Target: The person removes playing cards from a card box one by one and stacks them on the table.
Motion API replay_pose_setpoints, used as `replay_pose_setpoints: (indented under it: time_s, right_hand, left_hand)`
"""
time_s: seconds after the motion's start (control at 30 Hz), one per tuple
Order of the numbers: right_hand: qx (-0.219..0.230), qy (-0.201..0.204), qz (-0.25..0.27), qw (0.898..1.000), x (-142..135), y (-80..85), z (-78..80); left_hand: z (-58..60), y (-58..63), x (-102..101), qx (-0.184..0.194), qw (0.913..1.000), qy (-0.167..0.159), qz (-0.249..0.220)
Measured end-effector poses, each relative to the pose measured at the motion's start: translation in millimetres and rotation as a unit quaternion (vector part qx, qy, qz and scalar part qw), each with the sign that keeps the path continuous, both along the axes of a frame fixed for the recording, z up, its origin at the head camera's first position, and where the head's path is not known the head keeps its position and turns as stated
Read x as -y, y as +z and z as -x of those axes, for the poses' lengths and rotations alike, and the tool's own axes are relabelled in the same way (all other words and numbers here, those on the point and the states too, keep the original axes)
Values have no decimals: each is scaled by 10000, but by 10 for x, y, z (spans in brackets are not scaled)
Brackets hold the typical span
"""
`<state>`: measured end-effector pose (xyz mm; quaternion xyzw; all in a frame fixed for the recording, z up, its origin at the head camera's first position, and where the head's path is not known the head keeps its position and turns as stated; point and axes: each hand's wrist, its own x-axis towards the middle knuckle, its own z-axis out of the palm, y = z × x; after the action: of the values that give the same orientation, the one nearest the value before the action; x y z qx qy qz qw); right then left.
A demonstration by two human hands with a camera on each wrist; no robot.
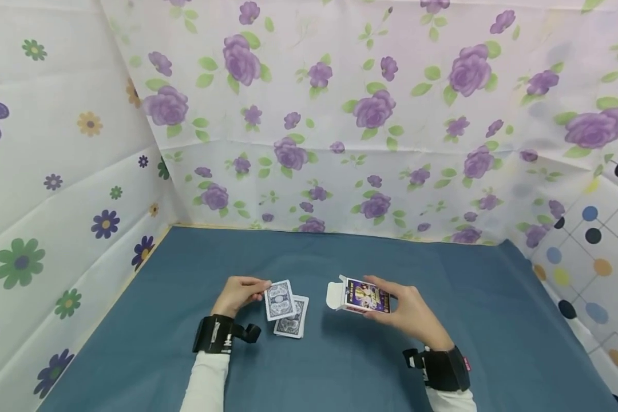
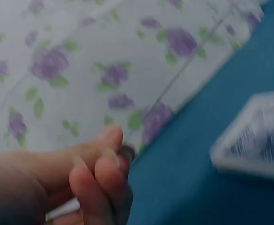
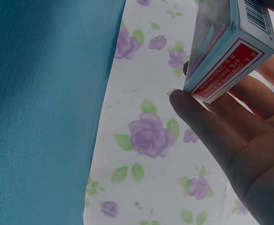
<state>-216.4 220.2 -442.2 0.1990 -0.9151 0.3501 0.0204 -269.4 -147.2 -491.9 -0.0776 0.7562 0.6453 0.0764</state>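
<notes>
My left hand (image 1: pixel 239 294) pinches a patterned-back playing card (image 1: pixel 280 300) by its upper left corner in the head view. That card overlaps a second pile of playing cards (image 1: pixel 290 323) on the table. In the left wrist view, thumb and fingers (image 2: pixel 109 173) meet, while blurred cards (image 2: pixel 263 136) show at the right edge; their contact with the hand is not visible there. My right hand (image 1: pixel 414 312) grips a purple-fronted card box (image 1: pixel 368 294) between thumb and fingers, its white flap (image 1: pixel 335 294) open toward the left. Red and barcode panels show on the box (image 3: pixel 230 70) in the right wrist view.
A blue cloth (image 1: pixel 237 252) covers the table. White flowered sheets (image 1: pixel 298 183) hang behind it and at both sides. Black straps (image 1: pixel 215 335) wrap both wrists.
</notes>
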Motion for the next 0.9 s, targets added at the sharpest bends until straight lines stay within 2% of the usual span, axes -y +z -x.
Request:
replay_pose_setpoints:
  time_s: [0.1, 0.2, 0.4, 0.6, 0.73, 0.9]
  right_hand:
    - [17, -23, 24, 10000, -15, -13, -1]
    - [34, -23, 32, 10000, -24, -34, -3]
    - [-2, -2, 83, 10000, -50, -40, 11]
    - [-25, -28, 81, 10000, -59, -30, 23]
    - [61, 2, 97, 9999, -47, -40, 22]
    - [85, -21, 115, 9999, -31, -58, 6]
  left_hand:
    - [76, -165, -65, -244, 9988, -112, 413]
    - [82, -237, -162, -573, 9948, -268, 794]
    - [89, -233, -298, -1087, 9832, -265, 1439]
    - [97, -260, -328, -1525, 9691, -318, 1912]
    - [95, -311, -330, -1667, 9630, -356, 2087]
    - [76, -316, -317, -1599, 9631, -348, 2137]
